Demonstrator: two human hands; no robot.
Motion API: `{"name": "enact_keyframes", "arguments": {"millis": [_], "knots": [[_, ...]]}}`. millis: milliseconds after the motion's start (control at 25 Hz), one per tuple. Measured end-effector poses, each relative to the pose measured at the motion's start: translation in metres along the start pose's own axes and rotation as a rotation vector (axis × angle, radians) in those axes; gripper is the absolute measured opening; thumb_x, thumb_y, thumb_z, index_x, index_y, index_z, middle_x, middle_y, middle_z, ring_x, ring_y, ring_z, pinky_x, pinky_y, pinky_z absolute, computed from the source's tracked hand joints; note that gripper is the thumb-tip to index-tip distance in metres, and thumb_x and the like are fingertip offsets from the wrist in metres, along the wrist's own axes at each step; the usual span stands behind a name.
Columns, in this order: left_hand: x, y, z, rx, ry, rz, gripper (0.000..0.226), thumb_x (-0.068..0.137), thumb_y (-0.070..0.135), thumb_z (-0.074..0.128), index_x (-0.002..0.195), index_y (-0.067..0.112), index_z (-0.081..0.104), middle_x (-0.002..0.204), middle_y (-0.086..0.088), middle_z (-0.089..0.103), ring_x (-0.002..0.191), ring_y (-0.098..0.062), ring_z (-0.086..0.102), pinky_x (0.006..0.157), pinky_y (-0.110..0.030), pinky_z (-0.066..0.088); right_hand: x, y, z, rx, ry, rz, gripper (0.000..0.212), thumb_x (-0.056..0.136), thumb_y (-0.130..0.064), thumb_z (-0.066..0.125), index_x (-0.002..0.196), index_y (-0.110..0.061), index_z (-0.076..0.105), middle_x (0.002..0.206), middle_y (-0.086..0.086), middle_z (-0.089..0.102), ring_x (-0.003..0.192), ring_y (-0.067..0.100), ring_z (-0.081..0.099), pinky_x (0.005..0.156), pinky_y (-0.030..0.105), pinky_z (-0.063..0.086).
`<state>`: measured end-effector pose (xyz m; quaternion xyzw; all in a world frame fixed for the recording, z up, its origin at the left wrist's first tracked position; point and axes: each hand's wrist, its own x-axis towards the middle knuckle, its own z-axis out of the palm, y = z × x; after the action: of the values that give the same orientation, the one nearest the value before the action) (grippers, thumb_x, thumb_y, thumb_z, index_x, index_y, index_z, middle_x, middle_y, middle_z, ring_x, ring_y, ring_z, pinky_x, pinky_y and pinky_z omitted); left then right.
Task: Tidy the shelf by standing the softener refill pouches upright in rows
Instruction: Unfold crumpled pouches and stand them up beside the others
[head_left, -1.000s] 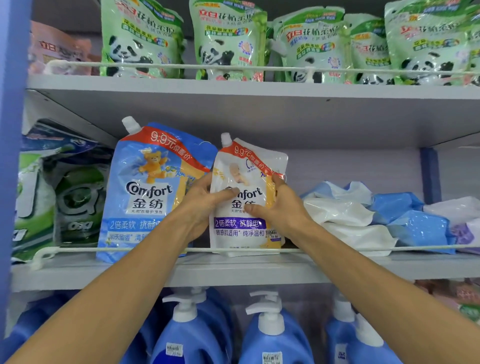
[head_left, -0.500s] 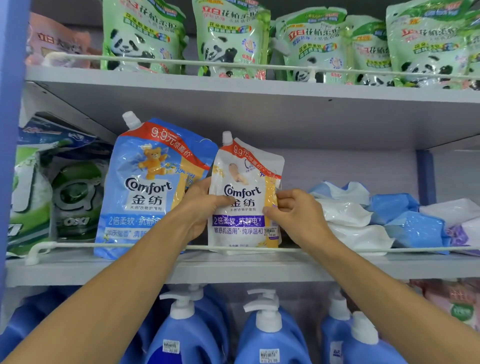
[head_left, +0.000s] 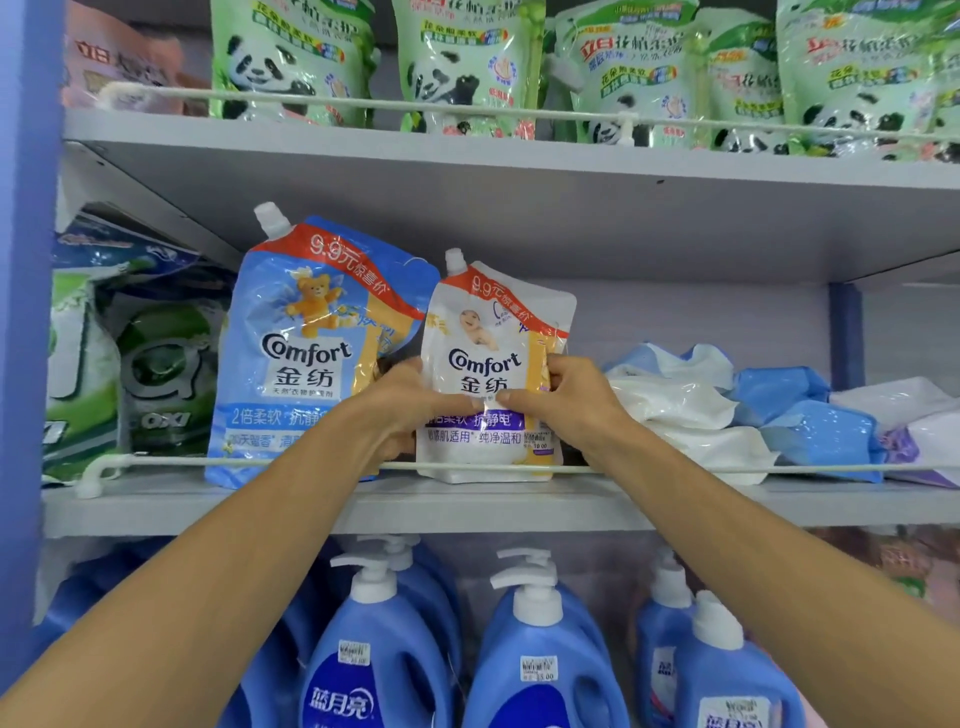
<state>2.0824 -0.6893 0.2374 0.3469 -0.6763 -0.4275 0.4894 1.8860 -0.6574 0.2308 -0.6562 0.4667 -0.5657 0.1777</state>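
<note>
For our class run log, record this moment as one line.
white Comfort pouch: upright | left hand: grips it | right hand: grips it | heap of pouches: lying flat

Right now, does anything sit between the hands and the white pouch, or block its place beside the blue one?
Nothing visible. The left hand and right hand grip the white pouch, which stands behind the rail beside the blue pouch.

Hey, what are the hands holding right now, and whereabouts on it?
Both grip the white Comfort pouch at mid-height: left hand on its left edge, right hand on its right edge, thumbs across the front.
</note>
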Motion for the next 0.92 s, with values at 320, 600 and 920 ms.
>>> {"name": "enact_keyframes", "arguments": {"millis": [320, 600, 920], "knots": [[0.011, -0.008, -0.001, 0.032, 0.214, 0.181, 0.048, 0.083, -0.004, 0.083, 0.120, 0.019, 0.063, 0.115, -0.007, 0.078, 0.104, -0.028, 0.076, 0.095, -0.050, 0.061, 0.001, 0.006, 0.004, -0.032, -0.088, -0.211, 0.053, 0.087, -0.021, 0.083, 0.133, -0.027, 0.060, 0.118, -0.014, 0.075, 0.096, -0.005, 0.071, 0.078, 0.022, 0.062], [0.017, -0.011, -0.007, 0.380, 0.156, -0.099, 0.057, 0.074, 0.031, 0.094, 0.122, 0.023, 0.065, 0.112, -0.001, 0.079, 0.102, -0.027, 0.076, 0.088, -0.054, 0.063, 0.028, 0.014, 0.003, -0.138, -0.220, -0.006, 0.070, 0.083, -0.015, 0.086, 0.141, -0.023, 0.048, 0.126, -0.005, 0.072, 0.114, 0.018, 0.069, 0.101, 0.045, 0.057], [0.023, -0.008, 0.001, 0.519, 0.227, -0.045, 0.064, 0.077, 0.017, 0.093, 0.131, 0.014, 0.061, 0.123, 0.000, 0.072, 0.108, -0.024, 0.069, 0.092, -0.040, 0.059, 0.047, 0.029, 0.011, -0.330, -0.170, -0.083, 0.078, 0.078, -0.034, 0.089, 0.143, -0.028, 0.046, 0.133, -0.005, 0.066, 0.123, 0.021, 0.063, 0.103, 0.046, 0.056]]}}
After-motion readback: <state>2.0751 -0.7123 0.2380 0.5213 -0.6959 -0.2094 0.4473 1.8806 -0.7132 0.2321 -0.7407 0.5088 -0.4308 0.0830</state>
